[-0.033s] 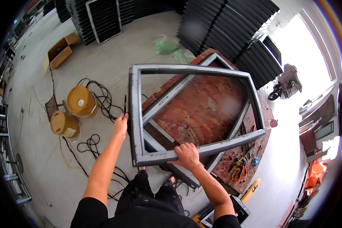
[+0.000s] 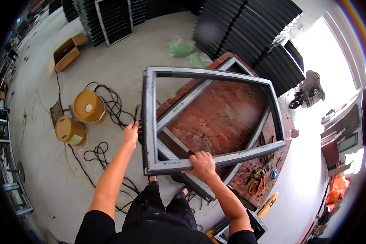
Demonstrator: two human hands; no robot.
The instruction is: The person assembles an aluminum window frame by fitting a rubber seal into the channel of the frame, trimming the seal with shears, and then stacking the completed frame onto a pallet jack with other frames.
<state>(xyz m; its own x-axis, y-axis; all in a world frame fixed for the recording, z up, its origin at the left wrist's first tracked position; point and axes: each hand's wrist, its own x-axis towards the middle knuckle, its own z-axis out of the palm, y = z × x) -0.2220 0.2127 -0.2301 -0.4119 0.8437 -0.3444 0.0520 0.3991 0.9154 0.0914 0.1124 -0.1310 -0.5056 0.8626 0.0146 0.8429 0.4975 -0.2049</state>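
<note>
While two yellow buckets (image 2: 89, 106) stand on the floor (image 2: 44, 175) at left beside looped black cable (image 2: 116, 117), the left hand (image 2: 131, 134) is closed round a thin dark strip (image 2: 138, 113) beside the left bar of a grey frame (image 2: 151, 118). The grey frame overlaps a second frame (image 2: 183, 105) lying on a reddish table (image 2: 221, 118), with the right hand (image 2: 202, 165) clamped on the grey frame's near bar. Farther right, hand tools (image 2: 254, 187) lie near the table's edge.

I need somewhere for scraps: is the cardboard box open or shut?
Open; the cardboard box has flaps spread outward and its inside shows.
</note>
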